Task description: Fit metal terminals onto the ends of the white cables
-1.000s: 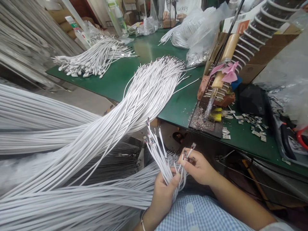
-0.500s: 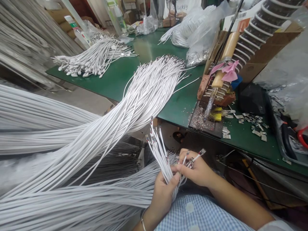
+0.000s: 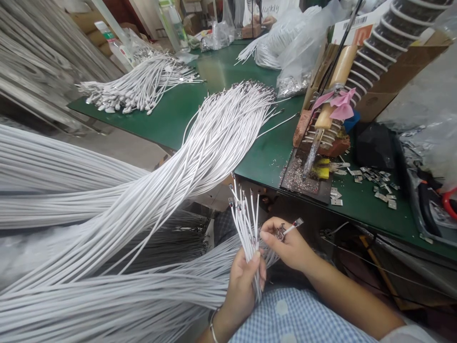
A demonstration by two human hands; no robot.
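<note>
Have drawn right hand (image 3: pixel 288 242) off left hand (image 3: pixel 244 276), fingers (image 3: pixel 253 265) closed around cable ends (image 3: pixel 294 226) and cable bundle (image 3: pixel 243 226) respectively; see cable pile (image 3: pixel 228 128) left of soldering iron (image 3: pixel 324 117), connectors (image 3: pixel 379 182) right.

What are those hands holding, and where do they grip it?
The left hand holds a bunch of white cables below their tipped ends; the right hand holds other cables close to their metal tips.

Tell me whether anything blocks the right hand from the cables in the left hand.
Nothing visible does: the right hand is close beside the cables in the left hand, with no other object between.
</note>
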